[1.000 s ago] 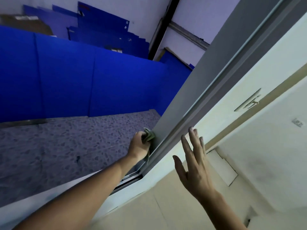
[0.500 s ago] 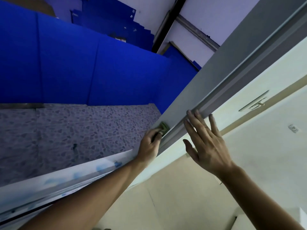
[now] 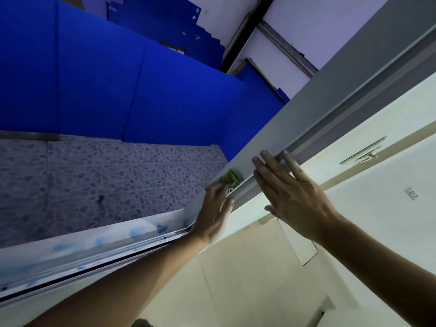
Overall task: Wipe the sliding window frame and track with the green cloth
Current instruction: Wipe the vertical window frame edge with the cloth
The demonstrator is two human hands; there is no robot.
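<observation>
The grey sliding window frame (image 3: 313,90) runs diagonally from the lower middle to the upper right. Its bottom track (image 3: 99,253) stretches off to the lower left. My left hand (image 3: 215,211) holds the bunched green cloth (image 3: 230,177) against the frame's upright, low down near the corner with the track. Most of the cloth is hidden under the fingers. My right hand (image 3: 290,194) lies flat on the frame's inner edge just to the right, fingers straight and spread.
Beyond the window are blue panels (image 3: 118,86) and a pebble-patterned floor (image 3: 106,180). A cream wall (image 3: 354,232) with a latch (image 3: 364,154) and a socket (image 3: 412,193) lies to the right. Blue smears mark the sill (image 3: 132,234).
My left hand slid the cloth up the frame's upright from the bottom corner. My right hand, first held in the air, came down flat on the frame.
</observation>
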